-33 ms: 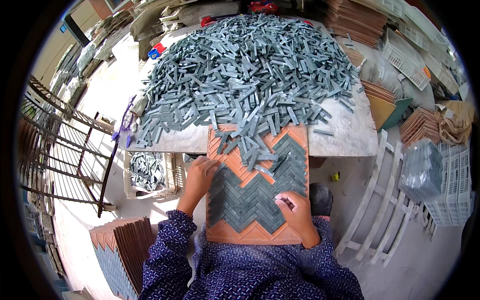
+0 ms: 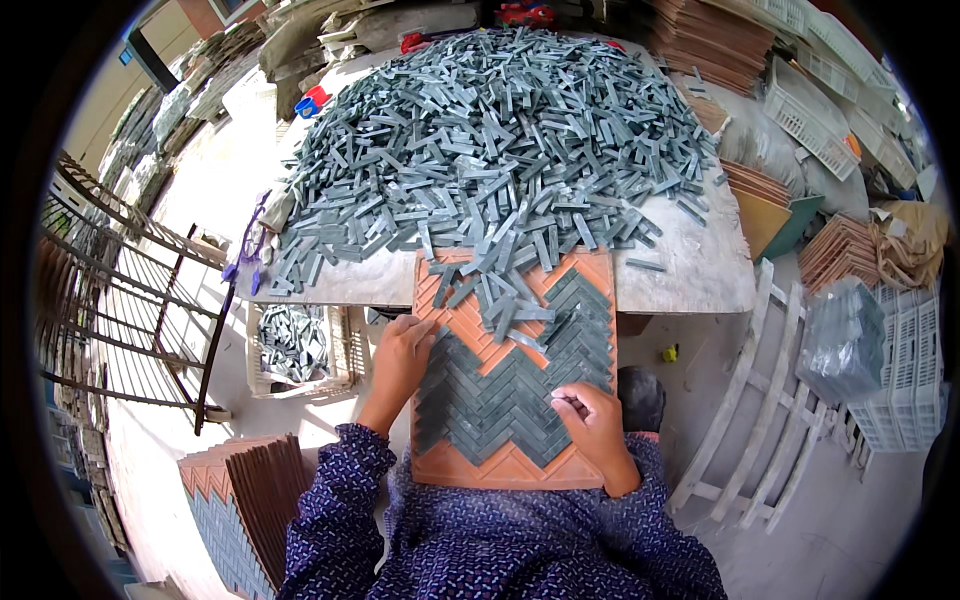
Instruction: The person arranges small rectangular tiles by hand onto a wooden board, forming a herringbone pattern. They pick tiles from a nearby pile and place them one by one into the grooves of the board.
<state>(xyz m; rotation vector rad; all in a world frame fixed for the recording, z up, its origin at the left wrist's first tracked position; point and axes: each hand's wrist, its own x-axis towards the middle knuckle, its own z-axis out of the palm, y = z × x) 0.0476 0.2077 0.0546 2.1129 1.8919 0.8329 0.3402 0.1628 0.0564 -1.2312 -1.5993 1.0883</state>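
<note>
An orange herringbone tray (image 2: 545, 478) rests against the table's front edge and reaches over my lap. Dark grey-green stone strips (image 2: 490, 395) fill much of its middle in a zigzag pattern. Loose strips (image 2: 512, 305) lie over its upper part, where bare orange slots show. At the tray's left edge my left hand (image 2: 402, 352) is closed, its fingers bent down by the upper end of the laid strips. My right hand (image 2: 590, 420) hovers over the right side of the pattern, thumb and forefinger pinched together. Whatever either hand holds is too small or hidden to make out.
A big heap of stone strips (image 2: 500, 140) covers the table (image 2: 700, 260). Below left stand a crate of strips (image 2: 300, 345) and stacked filled trays (image 2: 245, 500). A metal rack (image 2: 130, 300) is at left, a wooden pallet (image 2: 740, 400) and white crates (image 2: 900, 380) at right.
</note>
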